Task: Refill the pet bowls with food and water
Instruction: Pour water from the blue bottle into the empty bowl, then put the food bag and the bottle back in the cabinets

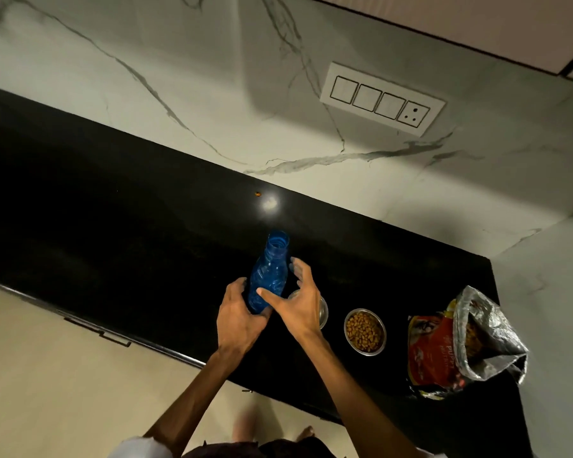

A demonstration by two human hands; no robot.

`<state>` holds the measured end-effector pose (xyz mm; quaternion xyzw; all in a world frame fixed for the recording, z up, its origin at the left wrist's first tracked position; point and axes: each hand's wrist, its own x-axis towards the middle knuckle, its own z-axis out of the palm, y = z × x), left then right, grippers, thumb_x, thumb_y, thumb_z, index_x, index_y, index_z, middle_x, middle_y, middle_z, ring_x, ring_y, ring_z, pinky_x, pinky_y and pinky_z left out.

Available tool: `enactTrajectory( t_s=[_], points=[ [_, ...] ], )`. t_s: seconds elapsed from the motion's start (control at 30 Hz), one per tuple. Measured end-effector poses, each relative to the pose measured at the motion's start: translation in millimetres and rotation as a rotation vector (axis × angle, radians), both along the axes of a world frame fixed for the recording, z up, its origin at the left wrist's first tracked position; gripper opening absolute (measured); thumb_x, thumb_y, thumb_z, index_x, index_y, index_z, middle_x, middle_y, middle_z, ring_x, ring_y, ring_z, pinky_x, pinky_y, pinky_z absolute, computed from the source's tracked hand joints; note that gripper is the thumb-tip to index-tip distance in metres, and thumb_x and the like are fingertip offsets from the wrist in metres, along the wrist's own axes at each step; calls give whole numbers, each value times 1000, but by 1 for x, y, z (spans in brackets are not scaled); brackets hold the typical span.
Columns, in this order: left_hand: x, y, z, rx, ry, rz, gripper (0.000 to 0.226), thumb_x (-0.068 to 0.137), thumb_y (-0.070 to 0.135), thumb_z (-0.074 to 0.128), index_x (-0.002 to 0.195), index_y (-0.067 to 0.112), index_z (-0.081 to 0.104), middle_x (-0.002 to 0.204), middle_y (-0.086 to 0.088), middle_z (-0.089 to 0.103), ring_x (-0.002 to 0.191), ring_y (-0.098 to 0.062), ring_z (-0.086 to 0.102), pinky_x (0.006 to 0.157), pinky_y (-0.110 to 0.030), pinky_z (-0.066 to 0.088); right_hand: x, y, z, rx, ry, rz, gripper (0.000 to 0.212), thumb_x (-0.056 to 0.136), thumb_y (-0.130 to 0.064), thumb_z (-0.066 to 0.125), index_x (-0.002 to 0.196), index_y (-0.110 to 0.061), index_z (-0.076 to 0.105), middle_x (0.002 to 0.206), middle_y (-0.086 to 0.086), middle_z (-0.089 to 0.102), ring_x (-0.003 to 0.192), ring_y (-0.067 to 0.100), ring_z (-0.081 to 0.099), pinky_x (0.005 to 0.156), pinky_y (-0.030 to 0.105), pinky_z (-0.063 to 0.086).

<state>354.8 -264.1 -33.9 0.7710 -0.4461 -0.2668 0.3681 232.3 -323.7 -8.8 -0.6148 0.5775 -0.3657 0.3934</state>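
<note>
Head view, left hand (237,317) gripping blue bottle (268,276), upright, open mouth up

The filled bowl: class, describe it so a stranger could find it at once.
Start at the black counter and go to its right end, by the open food bag. Just left of the bag sits a steel bowl. Unlike the bowl behind the right hand, it holds brown kibble.
</note>
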Motion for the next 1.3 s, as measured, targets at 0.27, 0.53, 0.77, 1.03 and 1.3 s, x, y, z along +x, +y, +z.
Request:
enactTrajectory(
  t_s=[0.27, 0.53, 0.77, 1.03, 1.3],
  points=[
    [-29, 8, 65, -176, 279, 168, 47, 77, 13, 85, 108, 23, 51, 101, 4, 60, 81, -9, 64, 70, -22, 49, -44, 2, 53, -41, -105, -78, 71, 68, -38, 96, 131, -29, 64, 130, -15, 67, 126, -4, 58, 109, 37, 51],
    [-73, 0, 127, -328, 468, -24, 18, 86, 4, 78, 91, 15, 64, 89, -5, 66, 74, -9, 60, 72, -14, 48, -82, 6, 122, -154, -236, -170, 50, 76, -26, 93, 120, -31, 70, 120, -15, 72, 121, 1, 64, 104, 35, 55],
    [-119, -31, 194, -399, 575, -193, 12, 89, 6, 76, 92, 16, 71, 89, -2, 73, 80, -7, 66, 73, -11, 48, -127, 4, 180, -289, -217, -231, 38, 83, -21, 87, 117, -27, 71, 116, -15, 74, 116, 1, 67, 97, 36, 59],
    [-165, -62, 260, -472, 633, -380, 6, 92, 15, 74, 94, 21, 72, 90, 5, 72, 86, -13, 68, 78, -23, 56, -185, 5, 244, -504, -144, -309, 32, 88, -20, 84, 117, -25, 72, 119, -17, 73, 119, 3, 66, 94, 35, 60],
    [-208, -90, 322, -526, 721, -443, 11, 94, 20, 73, 104, 19, 70, 97, -3, 73, 88, -23, 72, 77, -33, 58, -227, -2, 302, -712, -61, -374, 33, 90, -17, 81, 122, -20, 72, 123, -10, 72, 118, 10, 67, 91, 37, 62]
  ],
)
